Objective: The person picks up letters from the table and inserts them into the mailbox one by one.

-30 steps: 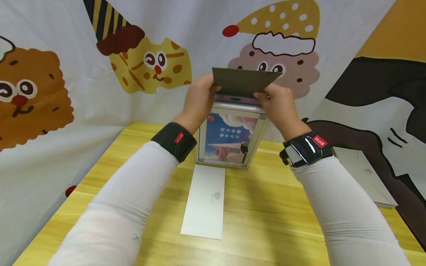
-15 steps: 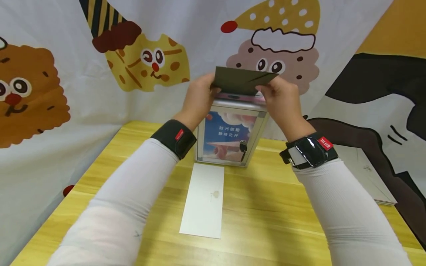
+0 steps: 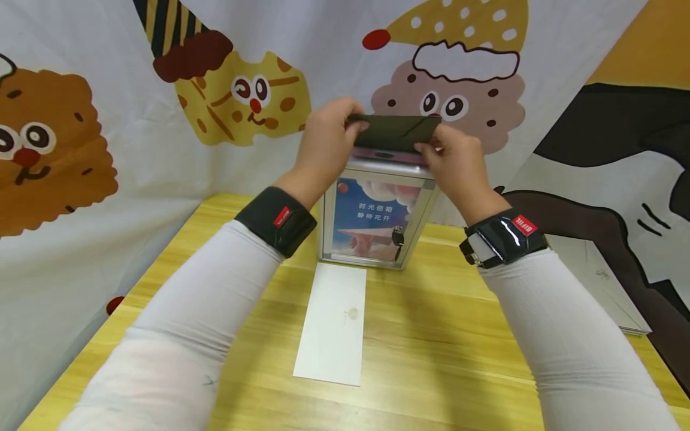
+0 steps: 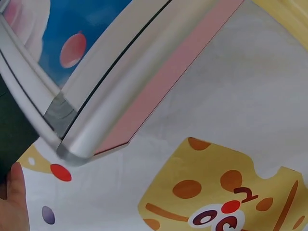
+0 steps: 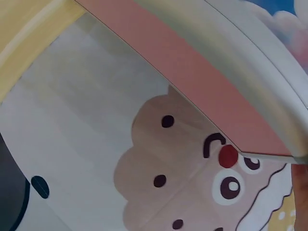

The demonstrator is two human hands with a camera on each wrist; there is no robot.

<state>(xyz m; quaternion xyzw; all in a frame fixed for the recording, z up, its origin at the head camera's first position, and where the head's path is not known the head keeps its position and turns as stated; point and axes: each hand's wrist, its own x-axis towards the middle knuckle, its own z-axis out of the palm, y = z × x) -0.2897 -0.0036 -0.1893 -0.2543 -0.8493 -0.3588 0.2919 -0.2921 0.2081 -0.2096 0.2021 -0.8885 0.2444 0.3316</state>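
Observation:
A dark green card [image 3: 398, 133], flat and thin like an envelope, stands over the top of a silver-framed letter box [image 3: 377, 218]. My left hand [image 3: 330, 139] pinches its left end between thumb and fingers. At the right end, my right hand [image 3: 457, 163] pinches it near the lower corner. The card's lower edge meets the pink box top; whether it sits in a slot cannot be told. In the left wrist view, a strip of the dark card [image 4: 14, 120] shows beside the box corner, above my fingers [image 4: 17, 197].
On the wooden table [image 3: 431, 347], a long white card [image 3: 331, 335] with a small printed motif lies before the box. A stack of pale cards or envelopes [image 3: 593, 281] lies at the right. A black lock with a key [image 3: 398, 238] sits on the box door. Cartoon-printed cloth [image 3: 334, 54] hangs close behind.
My left hand has shifted higher on the card's end. The card's visible face looks narrower and its upper edge more level. My right hand keeps its pinch.

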